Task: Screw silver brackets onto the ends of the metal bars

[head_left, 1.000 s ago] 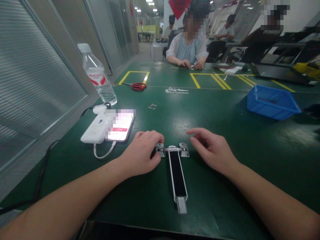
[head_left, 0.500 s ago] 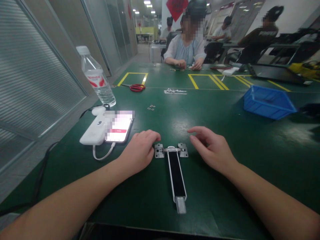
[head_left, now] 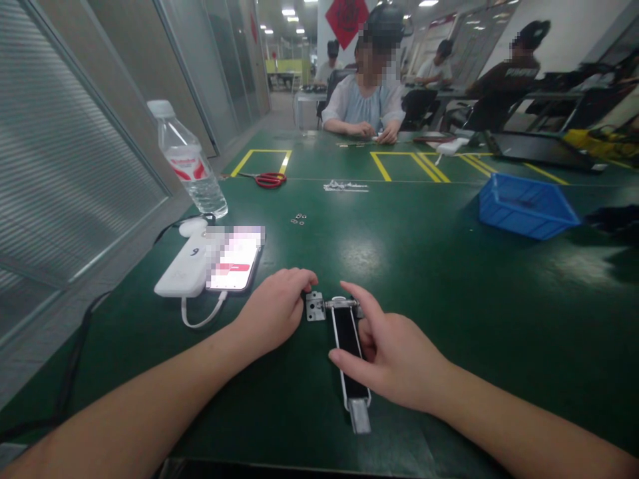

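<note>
Green workbench (head_left: 424, 319) under bright ceiling lights holds a metal latch (head_left: 345, 346) near its front edge, lying flat and pointing away from the person, with a black strip down its middle and a small bracket plate (head_left: 315, 306) at its far left corner. The right hand (head_left: 394, 359) sits over the latch, with the thumb (head_left: 339, 357) at the strip's left edge and the index finger (head_left: 349, 291) reaching over near the crossbar; whether it is gripping or only touching, I cannot tell. The left hand (head_left: 277, 309) is loosely curled and holds nothing, its fingertips just beside the bracket plate.

Left of that hand, a phone (head_left: 234, 259) with a blurred screen lies against a white power bank (head_left: 182, 266) marked 9, joined by a white cable (head_left: 200, 319). Farther out stands an upright water bottle (head_left: 190, 159), capped, with clear water inside. A few small metal rings (head_left: 298, 219), red-handled scissors (head_left: 270, 179) and a strip of small metal parts (head_left: 345, 186) lie ahead. On the right sits a blue plastic bin (head_left: 524, 206), its contents hard to make out. A co-worker (head_left: 364, 113) sits at the far end, both hands on the bench
</note>
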### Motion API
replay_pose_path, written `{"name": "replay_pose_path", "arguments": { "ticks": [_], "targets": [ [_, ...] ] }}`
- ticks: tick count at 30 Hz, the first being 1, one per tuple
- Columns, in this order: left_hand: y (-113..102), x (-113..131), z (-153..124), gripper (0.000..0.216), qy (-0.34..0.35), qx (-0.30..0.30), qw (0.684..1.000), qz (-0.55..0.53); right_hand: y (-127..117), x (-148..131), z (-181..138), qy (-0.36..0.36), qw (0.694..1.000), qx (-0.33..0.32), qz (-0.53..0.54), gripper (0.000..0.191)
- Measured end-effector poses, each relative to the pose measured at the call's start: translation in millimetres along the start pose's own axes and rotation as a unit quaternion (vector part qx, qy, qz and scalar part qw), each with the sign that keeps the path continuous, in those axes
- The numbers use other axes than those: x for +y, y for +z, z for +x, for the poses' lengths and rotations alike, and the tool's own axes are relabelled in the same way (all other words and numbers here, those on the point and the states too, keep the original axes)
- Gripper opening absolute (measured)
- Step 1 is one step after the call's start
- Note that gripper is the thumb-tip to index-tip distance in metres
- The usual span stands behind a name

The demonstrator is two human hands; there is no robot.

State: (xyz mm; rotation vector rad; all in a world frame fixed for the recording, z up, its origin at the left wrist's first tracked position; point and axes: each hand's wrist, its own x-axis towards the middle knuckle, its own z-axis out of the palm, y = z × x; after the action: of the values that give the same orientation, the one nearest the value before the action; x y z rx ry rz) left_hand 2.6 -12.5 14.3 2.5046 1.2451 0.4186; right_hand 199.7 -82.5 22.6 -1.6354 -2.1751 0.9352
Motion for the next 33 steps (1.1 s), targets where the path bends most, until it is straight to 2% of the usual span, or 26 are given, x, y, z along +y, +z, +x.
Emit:
{"name": "replay_pose_path", "arguments": {
  "ticks": [6, 12, 16, 19, 24, 28, 31, 33],
  "targets": [
    [-0.3, 0.6, 1.0, 0.029, 0.009, -0.014, 1.0, 0.013, 3.1, -6.1, 2.8, 0.026, 0.999, 0.007, -0.028, 0.095],
    [0.8, -2.6, 1.5, 0.028, 0.011, -0.016, 1.0, 0.012, 9.4, -8.6, 6.9, 0.031, 0.998, 0.039, -0.039, 0.086],
    [0.2, -4.3, 0.8, 0.029, 0.016, -0.011, 1.0, 0.004, 4.8, 1.0, 7.2, 0.02, 0.995, 0.081, -0.053, 0.085],
    [-1.0, -5.4, -0.3, 0.031, 0.02, -0.009, 1.0, 0.004, -9.0, 15.7, 0.7, 0.01, 0.99, 0.127, -0.053, 0.08],
    [-1.9, -6.8, -0.9, 0.033, 0.029, -0.011, 0.999, 0.005, -49.3, 59.6, -31.3, 0.075, 0.974, 0.204, -0.069, 0.073],
    [-2.2, -6.0, -0.1, 0.034, 0.03, -0.017, 0.999, 0.012, -90.3, 117.8, -69.0, 0.169, 0.948, 0.246, -0.108, 0.075],
    [-2.9, -5.2, 0.0, 0.036, 0.033, -0.023, 0.999, 0.017, -119.9, 169.7, -100.8, 0.286, 0.909, 0.274, -0.129, 0.076],
    [-3.2, -5.0, 0.1, 0.037, 0.034, -0.028, 0.999, 0.02, -136.2, 203.3, -122.3, 0.333, 0.882, 0.292, -0.161, 0.072]
  ]
}}
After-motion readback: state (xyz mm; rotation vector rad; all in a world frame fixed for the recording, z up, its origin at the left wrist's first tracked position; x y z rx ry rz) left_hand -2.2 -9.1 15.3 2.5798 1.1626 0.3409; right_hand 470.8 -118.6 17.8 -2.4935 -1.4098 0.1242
